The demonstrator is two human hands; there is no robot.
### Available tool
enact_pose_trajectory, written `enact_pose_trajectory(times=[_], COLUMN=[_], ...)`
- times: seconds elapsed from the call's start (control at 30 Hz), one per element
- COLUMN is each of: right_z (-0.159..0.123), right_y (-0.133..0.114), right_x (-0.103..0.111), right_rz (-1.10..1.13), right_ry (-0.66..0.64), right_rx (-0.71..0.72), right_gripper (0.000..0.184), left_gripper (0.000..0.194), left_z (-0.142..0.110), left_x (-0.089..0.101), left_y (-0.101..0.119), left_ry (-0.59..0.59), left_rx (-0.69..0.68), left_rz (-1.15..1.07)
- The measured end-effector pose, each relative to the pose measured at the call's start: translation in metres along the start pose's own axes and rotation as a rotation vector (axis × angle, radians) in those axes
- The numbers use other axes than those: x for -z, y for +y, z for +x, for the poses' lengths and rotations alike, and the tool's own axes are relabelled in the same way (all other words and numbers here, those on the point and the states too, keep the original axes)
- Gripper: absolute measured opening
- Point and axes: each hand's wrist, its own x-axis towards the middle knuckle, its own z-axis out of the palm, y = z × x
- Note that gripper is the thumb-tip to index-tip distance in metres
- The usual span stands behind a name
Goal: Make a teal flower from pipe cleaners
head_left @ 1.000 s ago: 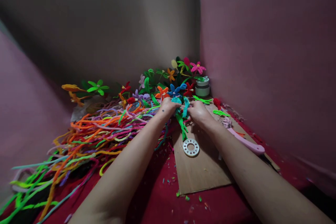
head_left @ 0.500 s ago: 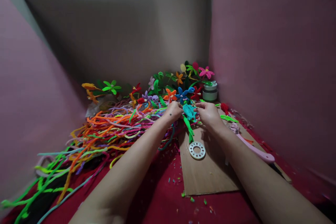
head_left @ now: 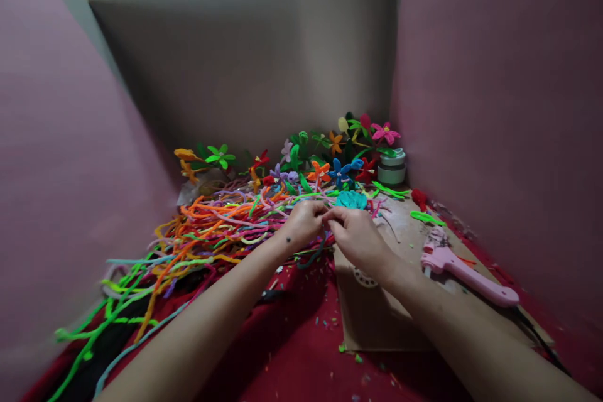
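My left hand (head_left: 304, 226) and my right hand (head_left: 358, 239) meet fingertip to fingertip in a pinch at the near edge of a pile of coloured pipe cleaners (head_left: 211, 226). A teal pipe-cleaner flower (head_left: 351, 199) lies just beyond the fingertips. What sits between the fingers is hidden, and I cannot tell whether it is the flower's stem. My right wrist lies over a brown cardboard sheet (head_left: 391, 320) and partly covers a white ring (head_left: 365, 277).
Finished pipe-cleaner flowers (head_left: 330, 163) stand along the back wall beside a small round jar (head_left: 392, 166). A pink glue gun (head_left: 464, 270) lies on the cardboard's right side. Red cloth (head_left: 301, 358) with small scraps covers the floor. Pink walls close in left and right.
Both hands have drawn nearer and closed together. The teal flower, held up between them before, now lies beyond the fingertips, its green stem out of sight. The view shifted, moving everything rightward.
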Motion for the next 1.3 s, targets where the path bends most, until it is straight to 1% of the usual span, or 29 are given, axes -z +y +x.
enact_pose_trajectory(times=[0.1,0.2,0.33,0.43,0.47,0.53,0.6,0.63,0.7,0.77,0.87,1.0,1.1,1.3], right_z=[-0.011,-0.019,-0.027,-0.033,-0.035,-0.038,-0.041,-0.043,-0.046,-0.049,-0.052,-0.056,-0.059,-0.061], right_y=[-0.016,-0.026,-0.035,-0.04,-0.042,-0.044,-0.045,-0.045,-0.043,-0.039,-0.033,-0.026,-0.022,-0.019], right_x=[-0.009,-0.021,-0.039,-0.049,-0.052,-0.057,-0.062,-0.064,-0.068,-0.071,-0.071,-0.069,-0.068,-0.072], right_rz=[-0.074,-0.1,-0.135,-0.11,-0.101,-0.093,-0.104,-0.119,-0.165,-0.222,-0.297,-0.334,-0.314,-0.271], right_ry=[-0.094,-0.128,-0.181,-0.212,-0.224,-0.25,-0.278,-0.291,-0.31,-0.327,-0.352,-0.362,-0.368,-0.371], right_rx=[0.056,0.082,0.129,0.143,0.151,0.175,0.197,0.203,0.201,0.204,0.238,0.297,0.312,0.322], right_gripper=[0.021,0.018,0.017,0.015,0.014,0.015,0.016,0.016,0.016,0.015,0.014,0.016,0.016,0.015], left_gripper=[0.014,0.013,0.013,0.014,0.015,0.016,0.018,0.019,0.025,0.032,0.038,0.038,0.035,0.025], left_z=[-0.025,-0.046,-0.065,-0.075,-0.077,-0.08,-0.081,-0.081,-0.078,-0.074,-0.068,-0.064,-0.062,-0.053], left_x=[0.008,0.015,0.023,0.034,0.039,0.051,0.066,0.073,0.086,0.096,0.101,0.097,0.098,0.11], left_y=[-0.004,-0.009,-0.018,-0.025,-0.027,-0.033,-0.041,-0.046,-0.057,-0.071,-0.091,-0.111,-0.121,-0.13], left_ry=[-0.018,-0.028,-0.013,0.014,0.045,0.168,0.367,0.443,0.534,0.588,0.599,0.56,0.529,0.47], left_rx=[-0.004,0.001,0.008,0.007,0.004,0.0,-0.013,-0.036,-0.096,-0.127,-0.09,0.003,0.023,-0.015], left_rz=[0.006,-0.001,0.007,0.044,0.076,0.166,0.273,0.324,0.451,0.607,0.75,0.758,0.772,0.776])
